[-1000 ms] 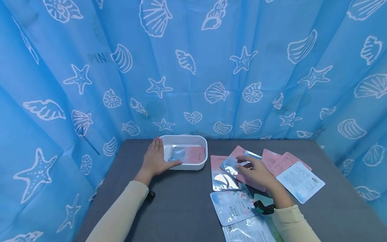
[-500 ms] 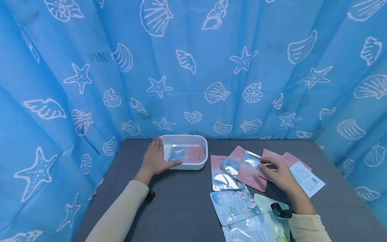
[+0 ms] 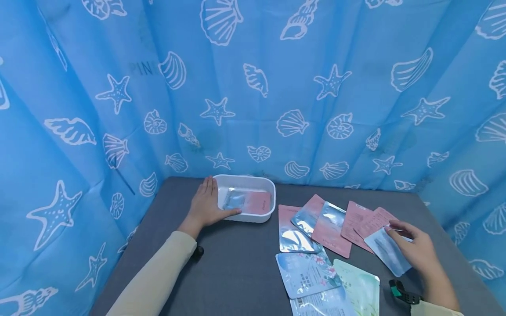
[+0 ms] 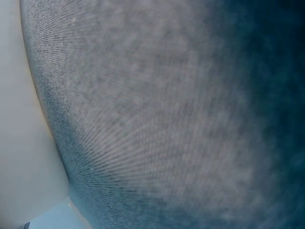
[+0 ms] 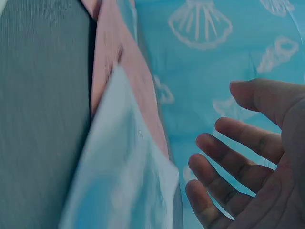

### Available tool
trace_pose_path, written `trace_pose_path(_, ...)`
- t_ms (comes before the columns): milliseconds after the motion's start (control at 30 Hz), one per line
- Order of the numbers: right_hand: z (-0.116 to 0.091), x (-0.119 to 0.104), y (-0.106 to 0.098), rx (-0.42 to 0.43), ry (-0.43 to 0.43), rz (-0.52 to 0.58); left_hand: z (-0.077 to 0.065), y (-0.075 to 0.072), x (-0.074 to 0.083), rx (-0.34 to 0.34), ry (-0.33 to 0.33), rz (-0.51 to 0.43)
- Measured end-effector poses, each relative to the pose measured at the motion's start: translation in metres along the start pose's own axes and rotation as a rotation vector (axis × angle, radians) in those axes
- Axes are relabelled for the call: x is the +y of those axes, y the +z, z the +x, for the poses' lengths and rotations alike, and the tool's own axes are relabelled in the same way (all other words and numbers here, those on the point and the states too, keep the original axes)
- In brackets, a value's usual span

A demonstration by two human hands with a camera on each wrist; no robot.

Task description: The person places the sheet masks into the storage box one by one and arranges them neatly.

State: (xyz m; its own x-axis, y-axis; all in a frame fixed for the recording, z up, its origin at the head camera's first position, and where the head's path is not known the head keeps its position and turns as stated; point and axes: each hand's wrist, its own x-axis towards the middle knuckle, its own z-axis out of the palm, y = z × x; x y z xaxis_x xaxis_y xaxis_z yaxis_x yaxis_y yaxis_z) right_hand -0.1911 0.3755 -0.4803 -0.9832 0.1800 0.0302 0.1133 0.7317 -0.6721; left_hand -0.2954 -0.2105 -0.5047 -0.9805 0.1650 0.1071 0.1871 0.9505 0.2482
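My left hand (image 3: 205, 206) rests against the left side of a white plastic tray (image 3: 254, 218), fingers straight and thumb along its front rim. A pink and silver sachet (image 3: 257, 202) lies inside the tray. My right hand (image 3: 417, 248) is over a pale blue sachet (image 3: 387, 250) at the right end of the fanned row, thumb and fingertips near its upper edge. In the right wrist view, the right-hand fingers (image 5: 243, 167) are loosely spread, and the blurred pale sachet (image 5: 124, 167) is to their left. The left wrist view shows mostly grey cloth.
Several pink sachets (image 3: 332, 232) overlap in a fan across the grey tabletop (image 3: 237, 272). Nearer lie blue floral sachets (image 3: 304, 272) and a green one (image 3: 361, 283). A blue shell-print curtain (image 3: 253, 109) hangs around the table.
My right hand has moved right, from the middle pink sachets to the pale sachet, whose barcode no longer shows. My left hand stays at the tray. The head view has tilted slightly.
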Motion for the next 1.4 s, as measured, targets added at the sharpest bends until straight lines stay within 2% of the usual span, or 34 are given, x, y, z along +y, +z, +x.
trace_pose_path(167,-0.006,0.024,-0.016,0.081,0.115,-0.029,0.002,-0.002,0.003,-0.008,0.010,0.011)
trace_pose_path(400,-0.014,0.048,-0.031,0.031,0.307,-0.027,0.002,-0.005,0.007,-0.002,0.015,0.005)
trace_pose_path(500,-0.016,0.053,-0.035,0.028,0.354,-0.017,0.002,-0.005,0.007,-0.010,0.009,0.019)
trace_pose_path(667,-0.017,0.056,-0.035,0.069,0.415,0.000,0.004,-0.003,0.006,-0.015,0.008,0.034)
trace_pose_path(1000,-0.017,0.056,-0.040,0.077,0.441,0.004,0.001,0.004,-0.001,0.019,0.000,0.007)
trace_pose_path(1233,-0.017,0.062,-0.037,0.057,0.484,-0.004,0.001,0.004,-0.002,0.017,-0.008,0.001)
trace_pose_path(1400,-0.014,0.073,-0.032,0.049,0.462,-0.011,0.001,0.003,0.000,0.019,-0.003,0.009)
